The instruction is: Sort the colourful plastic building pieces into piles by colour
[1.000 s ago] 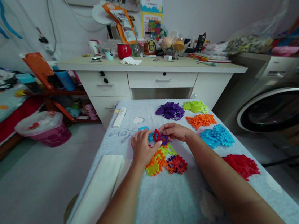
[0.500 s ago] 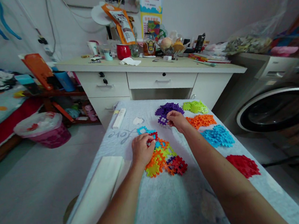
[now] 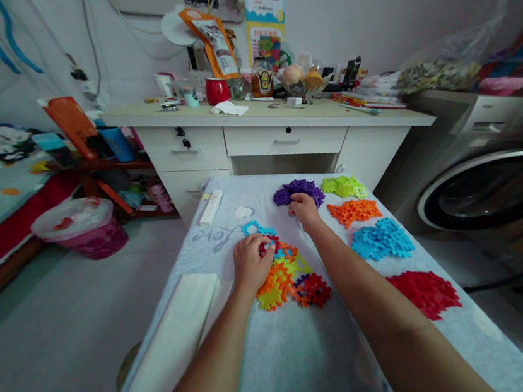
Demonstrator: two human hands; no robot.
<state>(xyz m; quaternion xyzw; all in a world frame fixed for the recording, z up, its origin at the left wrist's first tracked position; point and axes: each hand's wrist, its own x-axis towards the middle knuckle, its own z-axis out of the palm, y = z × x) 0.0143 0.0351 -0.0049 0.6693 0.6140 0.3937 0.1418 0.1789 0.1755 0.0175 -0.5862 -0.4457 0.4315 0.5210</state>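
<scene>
My left hand (image 3: 249, 262) curls its thumb and fingers round a red interlocking plastic piece (image 3: 275, 242) in the mixed-colour group at the table's middle. Light-blue pieces (image 3: 253, 227) lie just beyond it; orange pieces (image 3: 278, 278) and a dark-red piece (image 3: 319, 290) lie nearer me. My right hand (image 3: 305, 209) is at the near edge of the purple pile (image 3: 296, 191). Its thumb and fingertips are pinched together, and I cannot make out what is between them.
Along the right side are yellow-green (image 3: 343, 186), orange (image 3: 353, 211), blue (image 3: 381, 240) and red (image 3: 428, 293) piles. A white box (image 3: 211, 208) and a long white board (image 3: 177, 340) lie on the left. A drawered desk (image 3: 283, 139) stands behind; a washing machine (image 3: 480, 194) is at right.
My right hand has drawn slightly left and nearer me. The purple piece that stuck out below the pile beside its fingers no longer shows there. My left hand stays at the red piece.
</scene>
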